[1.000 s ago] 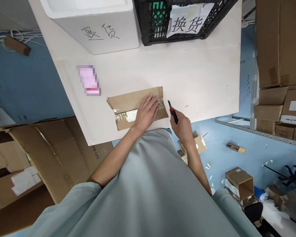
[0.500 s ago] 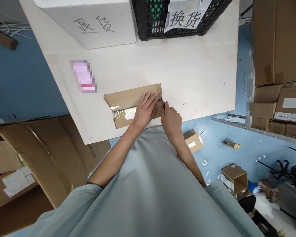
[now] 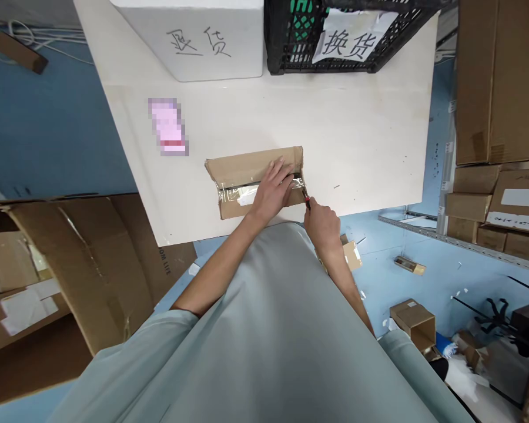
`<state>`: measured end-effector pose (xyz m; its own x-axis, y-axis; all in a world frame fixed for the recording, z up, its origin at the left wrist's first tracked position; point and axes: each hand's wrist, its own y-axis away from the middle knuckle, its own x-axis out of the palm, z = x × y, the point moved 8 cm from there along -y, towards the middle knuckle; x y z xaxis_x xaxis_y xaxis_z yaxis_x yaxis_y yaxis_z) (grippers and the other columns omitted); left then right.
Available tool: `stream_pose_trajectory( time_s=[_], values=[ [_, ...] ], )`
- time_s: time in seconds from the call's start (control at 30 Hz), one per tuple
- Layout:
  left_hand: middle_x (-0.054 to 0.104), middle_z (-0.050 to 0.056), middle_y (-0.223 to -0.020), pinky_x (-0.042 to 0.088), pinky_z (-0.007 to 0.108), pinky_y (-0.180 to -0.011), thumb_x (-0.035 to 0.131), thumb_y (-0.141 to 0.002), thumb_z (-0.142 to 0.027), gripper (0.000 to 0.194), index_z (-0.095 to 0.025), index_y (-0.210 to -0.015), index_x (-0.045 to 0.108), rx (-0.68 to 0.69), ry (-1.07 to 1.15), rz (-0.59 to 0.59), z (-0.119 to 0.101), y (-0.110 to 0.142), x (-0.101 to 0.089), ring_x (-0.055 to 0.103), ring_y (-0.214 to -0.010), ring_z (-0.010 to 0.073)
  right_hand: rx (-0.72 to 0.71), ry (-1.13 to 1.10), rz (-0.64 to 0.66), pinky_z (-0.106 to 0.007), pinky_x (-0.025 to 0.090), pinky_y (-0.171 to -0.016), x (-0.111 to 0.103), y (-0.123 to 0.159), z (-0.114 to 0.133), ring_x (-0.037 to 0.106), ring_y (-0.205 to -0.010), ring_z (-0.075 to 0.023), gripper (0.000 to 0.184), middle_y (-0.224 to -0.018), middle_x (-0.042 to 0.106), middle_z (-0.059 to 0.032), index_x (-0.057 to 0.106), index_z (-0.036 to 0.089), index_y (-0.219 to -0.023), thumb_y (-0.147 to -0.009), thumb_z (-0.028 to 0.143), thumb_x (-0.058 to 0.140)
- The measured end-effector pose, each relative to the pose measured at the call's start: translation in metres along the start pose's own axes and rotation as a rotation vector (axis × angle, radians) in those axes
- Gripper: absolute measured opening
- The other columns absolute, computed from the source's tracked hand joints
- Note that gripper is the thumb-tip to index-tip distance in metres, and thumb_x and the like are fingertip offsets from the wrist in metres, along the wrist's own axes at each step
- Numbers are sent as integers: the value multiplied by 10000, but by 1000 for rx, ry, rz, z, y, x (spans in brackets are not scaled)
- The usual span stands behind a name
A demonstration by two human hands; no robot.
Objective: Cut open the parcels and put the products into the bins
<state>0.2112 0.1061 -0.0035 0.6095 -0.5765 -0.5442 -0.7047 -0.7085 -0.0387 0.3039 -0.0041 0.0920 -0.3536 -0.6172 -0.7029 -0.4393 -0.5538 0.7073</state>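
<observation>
Parcel [image 3: 242, 173] taped shut, knife [image 3: 307, 201] at end

The left hand [image 3: 271, 192] lies flat, palm down, with its fingers [image 3: 281, 171] spread slightly and stretched forward and to the right. Its wrist is straight, and the bare forearm runs back and down to the left, to a short pale sleeve at the elbow. The right hand [image 3: 321, 223] is curled into a closed grip, knuckles up, thumb side toward the left hand, sitting just beside and a little lower than it. The right forearm slants down and to the right, bare to the sleeve.
</observation>
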Motion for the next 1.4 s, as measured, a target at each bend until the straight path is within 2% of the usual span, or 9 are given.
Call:
stream_pose_trajectory(
  time_s=[0.13,0.23,0.47,0.63,0.77,0.97,1.13,1.27,1.4],
  values=[
    [673,107,-1616,194,751,-1445,395,-1196,-464,420,-279,-1332,747,-2,22,2,-1,0,-1,375,-1731,328,-27,20,-47,-417,575,-851,-15,11,2,799,-1096,-368,542,-1187,825,-236,530,145,-1651,-1195,284,274],
    [689,95,-1593,208,733,-1450,405,-1193,-438,388,-274,-1277,747,9,28,-6,-2,-1,-1,379,-1729,318,-50,16,-107,-420,575,-874,-24,6,5,791,-1117,-372,573,-1220,826,-237,474,141,-1705,-1188,288,276],
    [701,100,-1543,217,714,-1453,377,-1205,-394,388,-264,-1220,743,27,58,-39,-4,-2,0,392,-1722,310,-21,36,-86,-450,579,-953,-14,-25,15,768,-1226,-387,527,-1293,803,-270,558,114,-1621,-1143,199,351],
    [705,108,-1546,239,710,-1447,376,-1205,-357,392,-257,-1232,754,50,43,-47,-3,1,1,395,-1721,304,1,57,-81,-455,576,-945,-19,-4,9,784,-1158,-388,490,-1228,813,-261,589,112,-1572,-1159,233,354],
    [718,113,-1536,255,717,-1441,376,-1200,-349,405,-255,-1256,766,60,34,-52,-2,0,1,411,-1712,307,-6,39,-135,-457,573,-926,-27,-2,9,784,-1129,-391,551,-1224,817,-248,498,126,-1680,-1167,264,352],
    [712,123,-1541,287,673,-1442,379,-1203,-297,404,-229,-1238,776,88,-7,-66,-3,1,0,431,-1700,299,-20,31,-130,-431,565,-942,-21,-16,15,777,-1168,-374,533,-1245,811,-245,521,123,-1657,-1177,255,329],
    [727,128,-1516,306,659,-1434,401,-1203,-280,388,-217,-1280,777,117,-27,-84,-3,2,0,455,-1682,305,13,14,-130,-426,567,-970,-16,-16,12,781,-1184,-364,564,-1260,820,-204,452,190,-1734,-1186,269,347],
    [736,144,-1500,323,678,-1421,368,-1205,-295,431,-205,-1296,780,126,-18,-88,-3,-1,3,474,-1669,324,68,0,-96,-431,564,-1013,-5,-32,13,763,-1251,-367,530,-1330,790,-245,519,138,-1677,-1175,222,372],
    [724,147,-1537,337,647,-1420,360,-1211,-369,460,-231,-1443,733,129,13,-53,-8,6,-6,505,-1649,313,75,-19,-108,-447,566,-1016,2,-39,12,767,-1243,-372,513,-1319,789,-255,531,147,-1665,-1186,241,371]
  ],
)
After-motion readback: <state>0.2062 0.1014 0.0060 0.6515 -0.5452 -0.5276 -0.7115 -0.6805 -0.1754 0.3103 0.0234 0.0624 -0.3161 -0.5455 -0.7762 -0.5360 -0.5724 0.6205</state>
